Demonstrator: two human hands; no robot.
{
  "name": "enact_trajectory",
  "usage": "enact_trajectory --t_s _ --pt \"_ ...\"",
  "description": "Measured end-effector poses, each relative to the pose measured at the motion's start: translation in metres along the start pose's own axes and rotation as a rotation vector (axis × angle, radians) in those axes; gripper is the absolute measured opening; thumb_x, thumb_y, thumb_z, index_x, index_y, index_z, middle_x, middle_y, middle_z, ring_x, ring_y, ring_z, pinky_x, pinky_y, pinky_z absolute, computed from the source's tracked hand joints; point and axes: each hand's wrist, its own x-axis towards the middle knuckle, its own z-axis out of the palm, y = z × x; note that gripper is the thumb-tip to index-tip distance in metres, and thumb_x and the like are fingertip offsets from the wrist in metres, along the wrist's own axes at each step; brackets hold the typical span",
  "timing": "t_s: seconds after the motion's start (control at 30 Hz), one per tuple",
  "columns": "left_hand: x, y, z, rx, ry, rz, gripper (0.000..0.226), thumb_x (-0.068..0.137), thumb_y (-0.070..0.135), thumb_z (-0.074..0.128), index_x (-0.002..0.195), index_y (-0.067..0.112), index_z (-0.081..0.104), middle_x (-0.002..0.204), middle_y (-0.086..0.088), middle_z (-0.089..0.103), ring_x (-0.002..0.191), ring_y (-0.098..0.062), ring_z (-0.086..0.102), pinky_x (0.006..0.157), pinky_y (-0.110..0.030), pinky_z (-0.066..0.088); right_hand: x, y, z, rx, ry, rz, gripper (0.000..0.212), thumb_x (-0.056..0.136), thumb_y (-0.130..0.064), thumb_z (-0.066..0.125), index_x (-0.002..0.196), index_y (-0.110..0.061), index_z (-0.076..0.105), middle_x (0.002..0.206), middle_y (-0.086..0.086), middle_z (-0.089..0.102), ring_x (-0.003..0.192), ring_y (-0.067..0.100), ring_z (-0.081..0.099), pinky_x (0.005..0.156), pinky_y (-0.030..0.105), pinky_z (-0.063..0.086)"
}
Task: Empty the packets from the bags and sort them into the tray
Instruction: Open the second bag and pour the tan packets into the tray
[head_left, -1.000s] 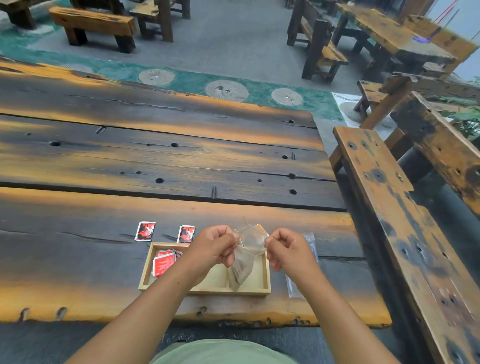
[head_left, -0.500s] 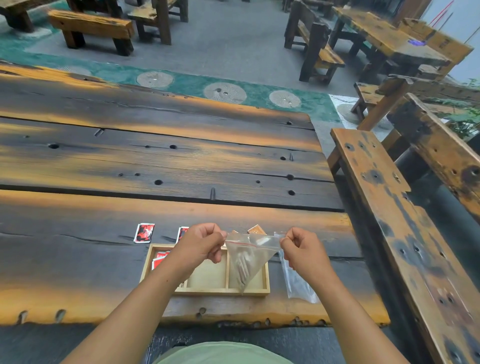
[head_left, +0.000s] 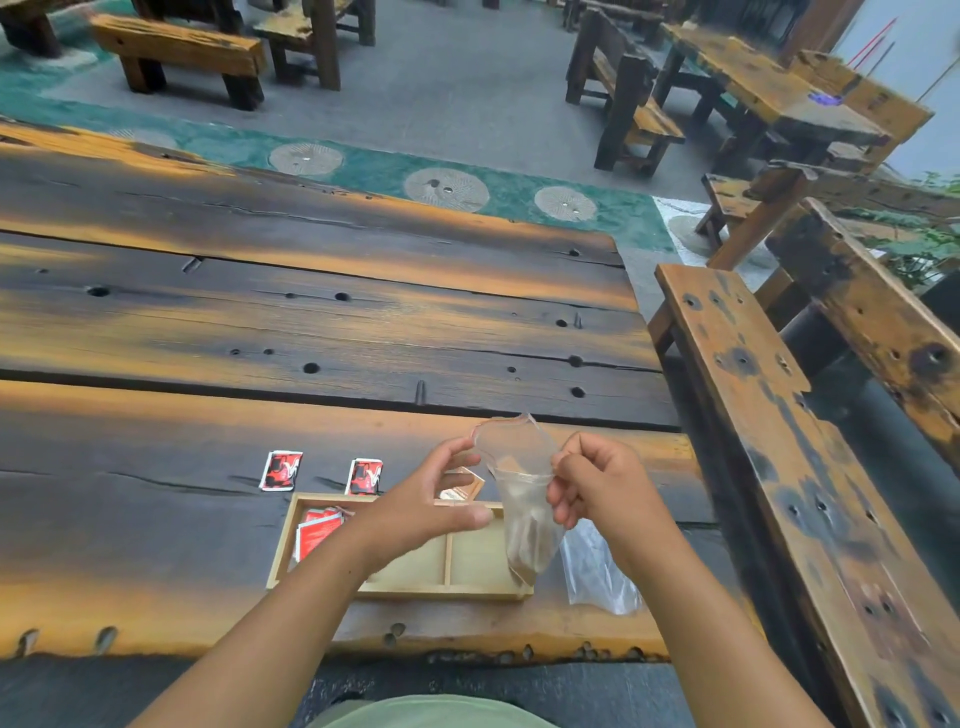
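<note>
A wooden tray (head_left: 400, 588) with compartments lies near the table's front edge. Red packets (head_left: 318, 531) lie in its left compartment. My right hand (head_left: 597, 486) pinches the right rim of a clear zip bag (head_left: 525, 519), which hangs above the tray's right compartment with its mouth open upward. Brown packets show inside it. My left hand (head_left: 423, 504) is beside the bag with fingers extended, its fingertips touching the left rim and the thumb spread below. Two red packets (head_left: 280, 470) (head_left: 364, 476) lie on the table behind the tray. A brown packet (head_left: 462, 487) lies at the tray's back edge.
An empty clear bag (head_left: 597, 574) lies on the table just right of the tray. A long wooden bench (head_left: 769, 457) runs along the table's right side. The table's front edge (head_left: 363, 644) is close below the tray. More benches and tables stand farther back.
The bag's mouth, stretched flat between both hands before, now stands open. My left hand has released its pinch and spread its fingers. My right hand still holds the rim.
</note>
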Motion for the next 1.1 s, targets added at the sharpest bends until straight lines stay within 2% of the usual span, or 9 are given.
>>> enact_trajectory --t_s 0.1,0.2,0.33,0.43,0.6,0.73,0.83,1.0,1.1 --pt "0.004 0.023 0.011 0.143 -0.104 0.035 0.099 0.077 0.035 0.084 0.14 0.063 0.014 0.146 0.034 0.032 0.14 0.01 0.028 0.116 -0.026 0.031 -0.007 -0.016 -0.01 0.067 -0.026 -0.03 0.021 0.095 -0.001 0.051 0.074 -0.004 0.053 0.057 0.011 0.06 0.042 0.018 0.049 0.045 0.027 0.042" --pt "0.006 0.051 0.016 0.193 -0.147 0.118 0.114 0.073 0.039 0.087 0.148 0.058 0.003 0.158 0.023 0.024 0.145 0.005 0.023 0.118 -0.025 0.024 -0.014 -0.028 -0.022 0.172 -0.094 -0.048 0.021 0.092 -0.005 0.053 0.071 -0.008 0.053 0.056 0.012 0.058 0.041 0.019 0.048 0.044 0.026 0.04" --pt "0.006 0.075 0.019 0.029 -0.104 0.247 0.117 0.063 0.042 0.089 0.147 0.062 0.01 0.155 0.006 0.039 0.14 0.0 0.04 0.115 -0.031 0.035 -0.019 -0.04 -0.031 0.378 -0.215 -0.078 0.016 0.081 -0.011 0.052 0.066 -0.014 0.049 0.055 0.01 0.053 0.041 0.02 0.046 0.044 0.023 0.039" --pt "0.009 0.081 0.024 -0.156 -0.071 0.328 0.12 0.058 0.047 0.093 0.148 0.058 0.015 0.137 -0.011 0.06 0.129 -0.021 0.058 0.112 -0.044 0.041 -0.02 -0.043 -0.033 0.507 -0.249 -0.111 0.018 0.078 -0.012 0.058 0.065 -0.014 0.046 0.055 0.009 0.05 0.04 0.018 0.044 0.042 0.022 0.038" --pt "0.017 0.081 0.033 -0.22 0.014 0.406 0.123 0.057 0.049 0.092 0.153 0.048 0.015 0.13 -0.02 0.063 0.124 -0.03 0.061 0.11 -0.056 0.041 -0.018 -0.046 -0.036 0.655 -0.274 -0.115 0.02 0.074 -0.018 0.064 0.064 -0.015 0.047 0.055 0.005 0.05 0.042 0.014 0.045 0.043 0.02 0.035" --pt "0.017 0.09 0.038 -0.317 0.052 0.447 0.096 0.061 0.048 0.089 0.142 0.026 0.042 0.124 -0.007 0.069 0.116 -0.022 0.066 0.092 -0.03 0.053 -0.018 -0.05 -0.036 0.614 -0.289 -0.145 0.018 0.08 -0.02 0.062 0.068 -0.014 0.05 0.06 0.007 0.054 0.047 0.014 0.05 0.046 0.021 0.041" --pt "0.016 0.095 0.041 -0.341 0.129 0.462 0.069 0.071 0.036 0.085 0.132 0.021 0.054 0.123 -0.006 0.069 0.112 -0.022 0.067 0.091 -0.033 0.053 -0.011 -0.044 -0.035 0.607 -0.208 -0.169 0.015 0.089 -0.02 0.052 0.078 -0.011 0.05 0.067 0.009 0.057 0.053 0.017 0.054 0.049 0.022 0.047" --pt "0.011 0.1 0.039 -0.381 0.088 0.464 0.07 0.074 0.03 0.082 0.133 0.011 0.052 0.118 -0.004 0.071 0.108 -0.02 0.069 0.086 -0.028 0.054 0.013 -0.007 -0.027 0.573 0.042 -0.154 0.021 0.089 -0.021 0.051 0.099 -0.004 0.059 0.093 0.019 0.066 0.084 0.03 0.061 0.07 0.036 0.054" --pt "0.007 0.106 0.037 -0.538 0.018 0.438 0.085 0.065 0.044 0.089 0.133 0.009 0.052 0.113 -0.011 0.071 0.104 -0.032 0.067 0.089 -0.043 0.057 0.013 0.005 -0.011 0.328 0.08 -0.162 0.027 0.103 -0.023 0.047 0.108 -0.003 0.065 0.11 0.018 0.072 0.105 0.037 0.067 0.093 0.05 0.052"
